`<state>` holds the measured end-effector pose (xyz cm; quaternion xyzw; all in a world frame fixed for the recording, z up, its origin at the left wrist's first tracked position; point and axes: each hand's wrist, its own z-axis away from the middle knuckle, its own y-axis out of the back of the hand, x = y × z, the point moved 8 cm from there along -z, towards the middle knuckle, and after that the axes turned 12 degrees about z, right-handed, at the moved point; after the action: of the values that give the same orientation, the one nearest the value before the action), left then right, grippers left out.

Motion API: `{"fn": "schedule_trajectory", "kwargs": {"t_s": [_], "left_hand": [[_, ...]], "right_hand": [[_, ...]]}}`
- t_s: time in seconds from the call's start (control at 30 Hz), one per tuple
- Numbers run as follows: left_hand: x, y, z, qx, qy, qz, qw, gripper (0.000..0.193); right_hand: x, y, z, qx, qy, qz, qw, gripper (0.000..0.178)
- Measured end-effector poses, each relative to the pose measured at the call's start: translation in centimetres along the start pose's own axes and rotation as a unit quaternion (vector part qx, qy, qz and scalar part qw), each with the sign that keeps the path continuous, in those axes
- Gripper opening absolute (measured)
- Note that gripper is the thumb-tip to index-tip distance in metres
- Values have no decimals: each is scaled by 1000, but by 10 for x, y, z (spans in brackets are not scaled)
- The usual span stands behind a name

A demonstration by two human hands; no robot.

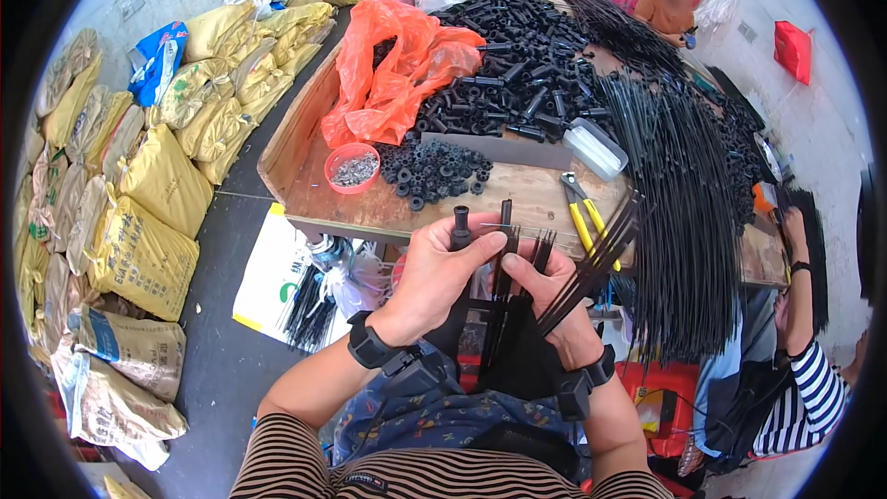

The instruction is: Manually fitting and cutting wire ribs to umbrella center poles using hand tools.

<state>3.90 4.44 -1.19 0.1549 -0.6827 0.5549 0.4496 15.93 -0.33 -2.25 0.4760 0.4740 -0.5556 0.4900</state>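
My left hand (432,268) is closed around a short black plastic tube (461,222) with a flanged end, which stands upright behind the thumb. That thumb also presses near some thin black rods, whose tips rise between my two hands. My right hand (559,291) is closed on a bundle of thin black rods (599,263) that slants up to the right. The two thumbs are close together, just in front of the table edge. How the fingers behind the rods lie is hidden.
On the wooden table (522,187) are a heap of black tubes (517,83), black rings (430,171), a red bowl of small metal pieces (353,169), yellow-handled pliers (582,212), a clear plastic box (596,148) and long black rods (670,222). Other people sit around it. Yellow sacks (162,176) stand left.
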Motion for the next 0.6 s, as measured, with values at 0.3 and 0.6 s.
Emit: {"fn": "schedule_trajectory", "kwargs": {"t_s": [0.3,0.6], "left_hand": [[0,6,-1,-3,-7,42,999,26],[10,14,3,4,-104,-45,994,25]], "right_hand": [[9,2,-6,27,-4,35,999,23],[1,-4,-3,41,48,54,997,18]]}}
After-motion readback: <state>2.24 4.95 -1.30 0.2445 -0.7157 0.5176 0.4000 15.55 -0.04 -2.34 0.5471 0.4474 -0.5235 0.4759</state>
